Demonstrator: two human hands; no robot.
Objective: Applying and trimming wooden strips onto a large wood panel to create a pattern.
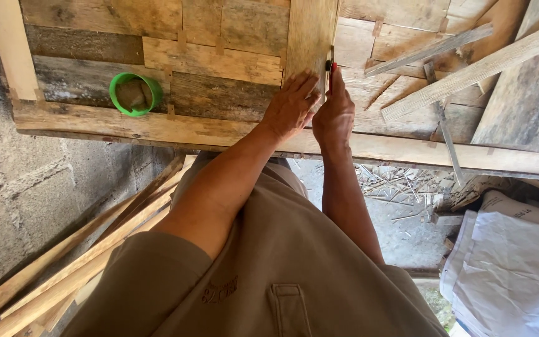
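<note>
From the head camera, looking straight down, the person leans over a rough plank workbench [126, 125]. A pale wooden board [310, 34] lies on it with its long axis running twelve to six, its near end under the hands. The left hand [291, 106] lies flat and spread on that near end, pressing it down rather than gripping. Just at its three o'clock, the right hand [334, 115] is closed around a thin red pencil [331, 72], whose tip sits against the board's right edge; this hand is the nearer to that edge. A green plastic cup [135, 94] stands well apart at nine o'clock. Loose wooden slats [70, 262] lean at seven o'clock.
</note>
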